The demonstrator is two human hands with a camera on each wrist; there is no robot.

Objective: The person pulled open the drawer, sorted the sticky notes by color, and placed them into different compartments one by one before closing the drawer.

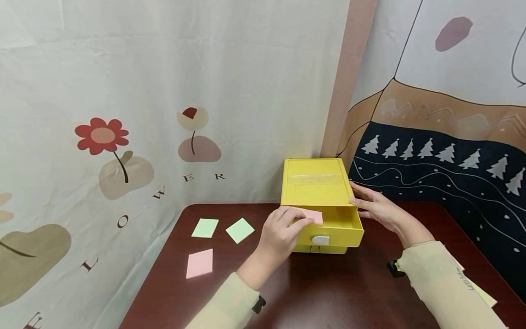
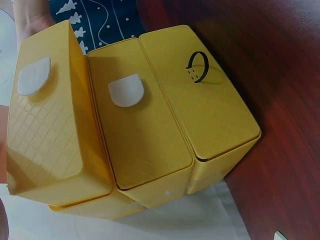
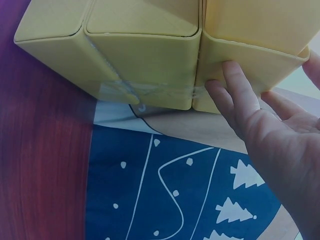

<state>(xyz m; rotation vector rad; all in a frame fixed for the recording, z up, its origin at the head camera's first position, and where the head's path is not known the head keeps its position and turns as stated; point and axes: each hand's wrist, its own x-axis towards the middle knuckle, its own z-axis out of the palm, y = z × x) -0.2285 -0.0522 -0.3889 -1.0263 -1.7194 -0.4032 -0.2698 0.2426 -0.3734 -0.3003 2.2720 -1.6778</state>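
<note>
My left hand (image 1: 283, 228) pinches a pink sticky-note pad (image 1: 313, 215) between thumb and fingers, just over the pulled-out top drawer (image 1: 343, 237) of a yellow drawer box (image 1: 314, 194). That drawer has a white knob (image 2: 35, 77). Below it, in the left wrist view, are a middle drawer (image 2: 145, 140) with a similar knob and a bottom drawer (image 2: 215, 110) with a black loop, both pushed in. My right hand (image 1: 382, 210) rests its extended fingers (image 3: 240, 92) against the box's right side, its thumb near the top edge.
Two pale green sticky-note pads (image 1: 205, 228) (image 1: 240, 230) and another pink pad (image 1: 200, 263) lie left on the dark red table (image 1: 320, 292). Yellowish paper (image 1: 482, 292) shows partly behind my right sleeve. A printed curtain (image 1: 255, 91) hangs close behind the box.
</note>
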